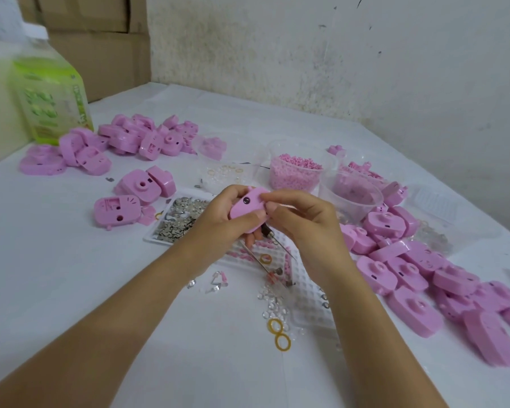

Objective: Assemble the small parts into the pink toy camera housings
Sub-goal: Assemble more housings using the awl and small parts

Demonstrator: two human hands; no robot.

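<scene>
A pink toy camera housing [247, 212] is held up over the middle of the table. My left hand [218, 222] grips it from the left, thumb across its lower face. My right hand [302, 220] pinches its right end with the fingertips. A thin metal pick [277, 240] pokes out below the right hand, and its grip is hidden by the fingers. Under the hands lie a white grid tray [304, 293] with small pink bits and a flat tray of silver metal pieces [180, 217].
Pink housings are piled at the back left [139, 139] and along the right [424, 269]. Clear tubs hold pink pellets [295, 172] and pink parts [352, 195]. Clear lenses and yellow rings [280, 334] are scattered near the front. A green-labelled jug [47, 92] stands far left.
</scene>
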